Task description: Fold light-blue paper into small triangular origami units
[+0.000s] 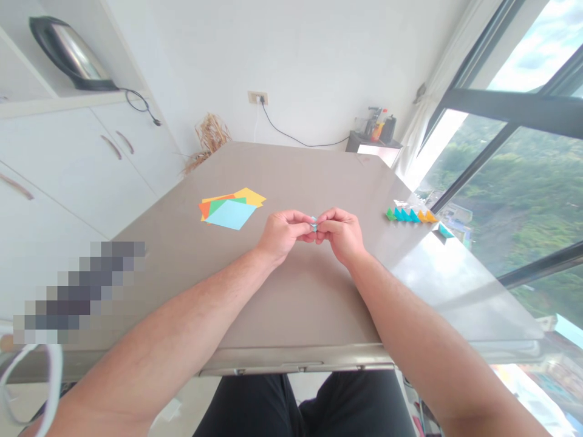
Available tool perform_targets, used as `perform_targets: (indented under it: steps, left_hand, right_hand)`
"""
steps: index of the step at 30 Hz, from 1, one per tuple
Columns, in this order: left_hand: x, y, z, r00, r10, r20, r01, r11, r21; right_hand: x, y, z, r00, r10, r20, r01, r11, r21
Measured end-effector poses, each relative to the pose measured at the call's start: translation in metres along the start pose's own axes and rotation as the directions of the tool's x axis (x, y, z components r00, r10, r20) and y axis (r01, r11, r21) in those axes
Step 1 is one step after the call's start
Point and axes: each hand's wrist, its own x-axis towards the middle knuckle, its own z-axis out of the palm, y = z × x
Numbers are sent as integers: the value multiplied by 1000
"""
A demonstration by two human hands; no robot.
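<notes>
Between the fingertips of both hands is a small light-blue folded paper (314, 224), mostly covered by the fingers. My left hand (285, 233) pinches it from the left, thumb on top. From the right, my right hand (339, 233) grips it with thumb and fingers pressed together. Both hands are just above the middle of the table. To the left of them lies a fanned pile of coloured paper sheets (231, 213), light blue uppermost, with green, orange and yellow below. Off to the right stands a row of small folded paper pieces (407, 215) in green, blue and orange.
The grey table (291, 303) has its front edge near my legs. One more blue folded piece (445, 230) sits at the right edge by the window. A power cord (296, 139) runs along the wall behind. A kettle (73, 51) stands on the left shelf.
</notes>
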Motion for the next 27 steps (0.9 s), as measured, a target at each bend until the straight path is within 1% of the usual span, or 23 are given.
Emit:
perform_targets:
  steps: [3,5,6,8,11,12,13,15,17,19,20,22,24,27]
  left_hand:
    - [1,-2,-1,1000,22,-9,-21,1000,20]
    - [3,-4,-3,997,69,-22,-68,996,51]
    - [4,-6,-4,994,101,-31,-98,992,78]
    - [6,-9,-8,985,168,-39,-158,970,184]
    - [8,-12,-12,959,280,-41,-237,875,423]
    - [8,-12,-13,951,308,-40,-254,845,471]
    - [7,-12,-12,945,323,-40,-263,831,490]
    - [6,-11,-11,951,306,-37,-258,856,448]
    - [5,-9,-10,971,237,-30,-214,919,332]
    - [6,-8,-10,985,169,-22,-160,962,222]
    - [7,-7,-10,989,149,-18,-143,971,193]
    - [9,-7,-10,990,143,-13,-138,971,193]
    - [10,-8,-11,986,165,-15,-158,961,227]
    - [10,-10,-11,980,196,-36,-179,944,276]
  right_hand:
    - [0,1,0,1000,-3,11,3,1000,9]
    - [0,1,0,1000,-20,11,20,1000,-5]
    - [-1,2,1,999,-31,8,32,999,-38]
    - [-2,2,2,996,-84,-15,80,981,-177]
    - [-2,5,3,973,-230,-35,193,881,-431]
    - [-2,6,3,965,-259,-33,213,855,-473]
    - [-1,7,3,965,-262,-27,217,849,-481]
    - [0,8,3,977,-211,-28,182,897,-402]
    - [1,8,2,987,-156,-36,142,957,-252]
    - [1,6,2,992,-124,-28,119,985,-127]
    - [1,5,1,994,-111,-17,109,989,-95]
    - [0,2,1,997,-70,24,71,995,-73]
    - [-1,1,1,998,-28,61,33,996,-79]
    - [-3,1,2,999,-25,38,31,986,-163]
